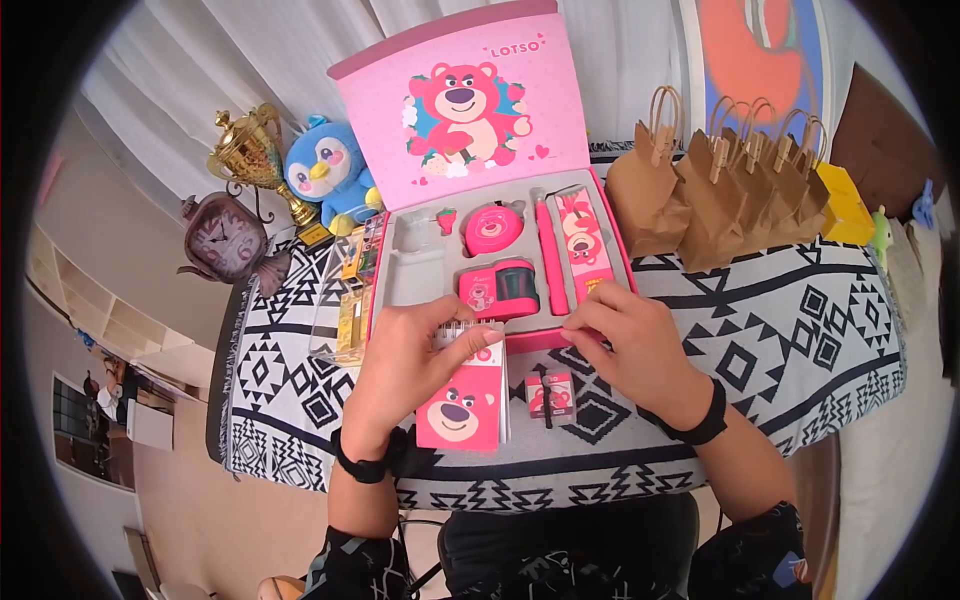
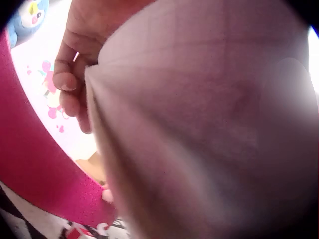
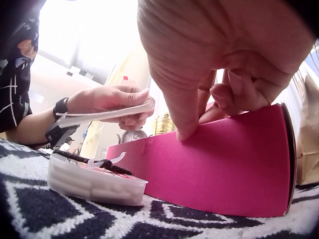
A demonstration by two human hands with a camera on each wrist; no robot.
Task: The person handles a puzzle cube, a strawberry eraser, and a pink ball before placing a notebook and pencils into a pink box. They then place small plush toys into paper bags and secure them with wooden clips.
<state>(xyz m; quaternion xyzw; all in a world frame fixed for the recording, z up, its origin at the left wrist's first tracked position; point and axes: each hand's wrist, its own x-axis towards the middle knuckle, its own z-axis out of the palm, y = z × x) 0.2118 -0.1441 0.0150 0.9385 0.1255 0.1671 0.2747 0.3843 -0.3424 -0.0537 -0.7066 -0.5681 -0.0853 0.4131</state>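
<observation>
My left hand pinches the top, coil-bound edge of a small spiral notepad with a pink bear cover. Its pages fill much of the left wrist view, fingers curled at their edge. My right hand grips the front wall of a pink gift box, thumb on the outside and fingers over the rim. In the box tray lie a pink pencil sharpener, a round pink item, a long pink stick and a bear-print carton.
A small clear case lies before the box, whose lid stands raised. Several paper bags stand right. Left are a clock, a trophy, a blue plush and a clear container. A patterned cloth covers the table.
</observation>
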